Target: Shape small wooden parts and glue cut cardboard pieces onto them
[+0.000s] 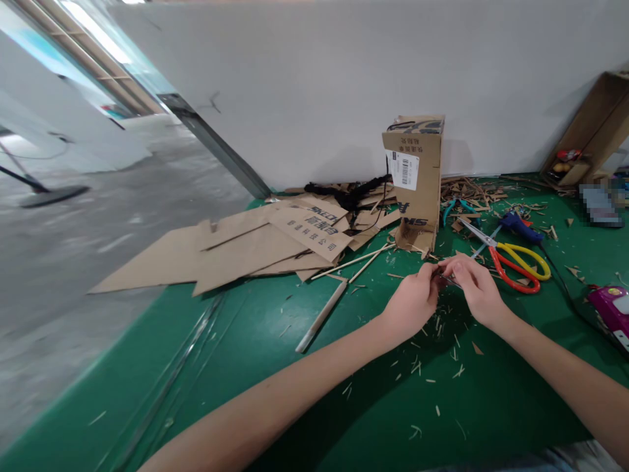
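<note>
My left hand and my right hand meet over the green table, fingers closed round a small dark thing. Fingers cover most of it, so its kind cannot be made out. Right beyond my hands stands an upright cardboard box with a white label. Scissors with red and yellow handles lie beside my right hand, blades crossing part of a blue glue gun. Thin wooden sticks and a craft knife-like pale bar lie to the left of my left hand.
Flat cardboard sheets overhang the table's left edge. Black fuzzy strips lie behind them. Teal-handled pliers rest among scraps near the white wall. A purple device sits at right, and wood slivers litter the green tabletop.
</note>
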{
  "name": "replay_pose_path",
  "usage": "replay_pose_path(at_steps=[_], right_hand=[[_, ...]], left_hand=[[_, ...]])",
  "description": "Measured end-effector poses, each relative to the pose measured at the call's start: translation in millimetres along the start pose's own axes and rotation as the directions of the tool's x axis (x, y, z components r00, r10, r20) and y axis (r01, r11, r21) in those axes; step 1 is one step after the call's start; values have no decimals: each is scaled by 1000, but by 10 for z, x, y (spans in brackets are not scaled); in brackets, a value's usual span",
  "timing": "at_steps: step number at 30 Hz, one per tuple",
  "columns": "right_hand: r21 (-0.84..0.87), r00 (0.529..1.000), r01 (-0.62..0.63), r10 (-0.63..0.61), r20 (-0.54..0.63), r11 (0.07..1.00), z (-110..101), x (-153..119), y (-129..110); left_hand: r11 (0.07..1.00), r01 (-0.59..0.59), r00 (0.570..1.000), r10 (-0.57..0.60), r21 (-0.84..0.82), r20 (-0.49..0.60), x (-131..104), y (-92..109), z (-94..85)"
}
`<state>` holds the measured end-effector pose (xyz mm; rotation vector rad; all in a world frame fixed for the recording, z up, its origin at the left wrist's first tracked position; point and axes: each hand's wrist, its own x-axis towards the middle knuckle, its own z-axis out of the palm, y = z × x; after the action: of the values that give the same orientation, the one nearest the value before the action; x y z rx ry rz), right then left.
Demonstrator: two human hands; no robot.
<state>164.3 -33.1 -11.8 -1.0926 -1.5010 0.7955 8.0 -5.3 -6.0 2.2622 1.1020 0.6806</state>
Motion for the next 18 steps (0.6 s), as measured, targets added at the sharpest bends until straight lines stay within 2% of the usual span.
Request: replay_pose_path(at_steps=[6, 12, 15, 18], right_hand=[[-50, 1000, 14, -14, 7, 999, -23, 12, -11], [21, 998, -48, 47, 45, 999, -57, 9, 1], [35, 997, -70, 68, 32, 997, -35, -6, 1], [7, 999, -35, 35, -4, 999, 10, -24, -13]], left_hand=[[998, -10, 999, 8, -68, -34, -13, 1, 1], [992, 4, 1000, -7, -125, -27, -15, 13, 5], [993, 3, 1000, -7, -118, -29, -18, 11, 11], [997, 2, 1000, -4, -79, -29, -21, 4, 16]])
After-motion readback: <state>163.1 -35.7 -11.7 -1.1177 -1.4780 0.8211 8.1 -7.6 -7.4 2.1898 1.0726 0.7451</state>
